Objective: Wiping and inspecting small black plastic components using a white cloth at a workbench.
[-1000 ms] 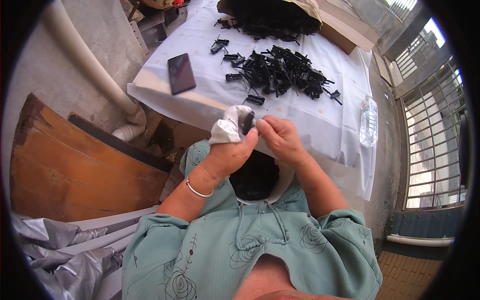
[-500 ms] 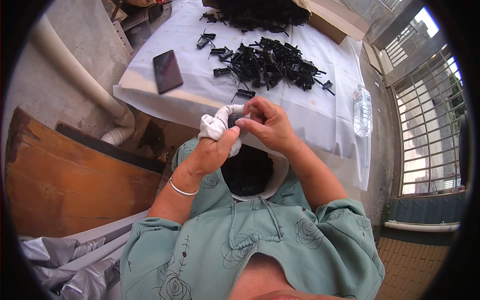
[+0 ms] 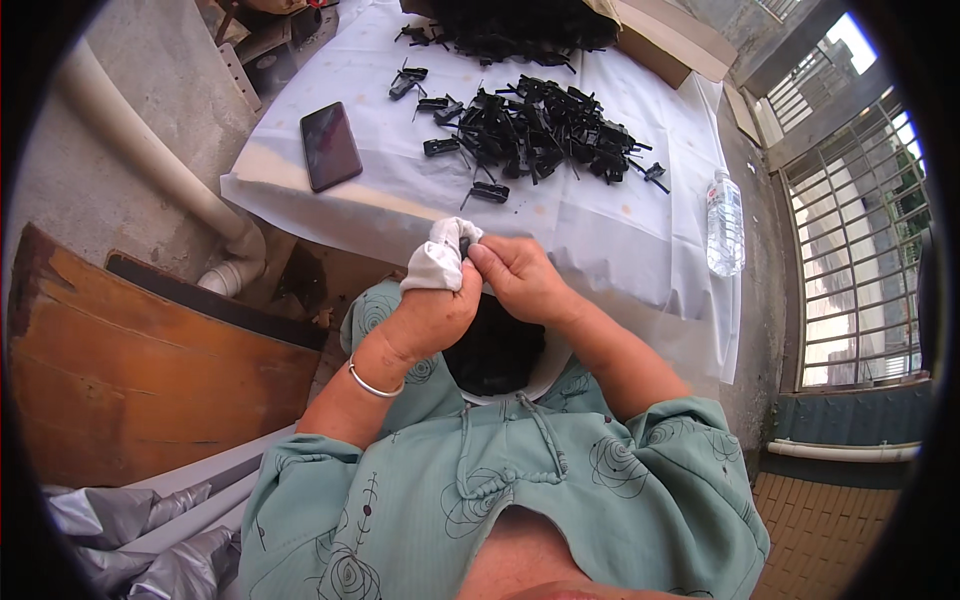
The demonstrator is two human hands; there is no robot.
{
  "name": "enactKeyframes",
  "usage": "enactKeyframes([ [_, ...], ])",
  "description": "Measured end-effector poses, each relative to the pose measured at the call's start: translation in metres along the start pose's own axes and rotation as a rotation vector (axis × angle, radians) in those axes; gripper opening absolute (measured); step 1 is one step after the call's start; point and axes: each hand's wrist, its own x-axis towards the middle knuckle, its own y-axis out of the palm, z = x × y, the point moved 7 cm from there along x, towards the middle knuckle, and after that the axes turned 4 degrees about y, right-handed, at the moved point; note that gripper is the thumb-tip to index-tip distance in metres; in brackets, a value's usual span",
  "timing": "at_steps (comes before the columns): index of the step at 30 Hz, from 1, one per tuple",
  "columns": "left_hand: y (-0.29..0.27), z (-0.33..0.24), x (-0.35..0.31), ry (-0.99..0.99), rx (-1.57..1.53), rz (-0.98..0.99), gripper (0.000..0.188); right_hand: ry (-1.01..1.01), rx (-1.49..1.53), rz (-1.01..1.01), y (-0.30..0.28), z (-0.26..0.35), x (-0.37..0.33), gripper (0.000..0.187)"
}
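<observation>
Head view, looking down: what are the surface and the room like?

White cloth-like covering, topped with translucent plastic, drapes a table (image 3: 385, 165). On the left, a thick drainpipe (image 3: 150, 150) runs down a bare concrete wall; on the right is a barred window (image 3: 850, 270).

And the other things around?

A dark smartphone (image 3: 331, 147) lies on the table's left side. Right of it spreads a pile of black plastic parts (image 3: 535, 130), several with thin stems. Behind are more black pieces in a brown bag (image 3: 603, 8), beside a cardboard box (image 3: 675, 40). A clear water bottle (image 3: 725, 225) is at the right edge. Between the person's knees, partly behind the hands, is a white bucket (image 3: 550, 375) of black contents.

How does the handled thing look, and where is it?

It's a small dark piece (image 3: 466, 248), held before the table's near edge, above the bucket; fingers hide most of its shape. The left hand (image 3: 437, 315), fingers wrapped in white fabric (image 3: 437, 262), is closed around it. The right hand (image 3: 525, 278) is curled, thumb and forefinger pinching at its right side.
</observation>
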Motion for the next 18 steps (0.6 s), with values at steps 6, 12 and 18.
enactKeyframes([
  [6,0.009,0.022,-0.008,-0.365,-0.584,0.045,0.022,0.006,0.267,0.020,-0.001,0.001,-0.004,0.027],
  [12,0.002,0.007,0.001,-0.015,-0.127,-0.014,0.023,-0.014,0.030,0.004,0.001,-0.004,0.003,0.028],
  [18,0.013,0.013,-0.012,-0.151,-0.077,0.253,0.030,0.021,-0.129,0.220,-0.015,-0.018,-0.001,0.026],
])
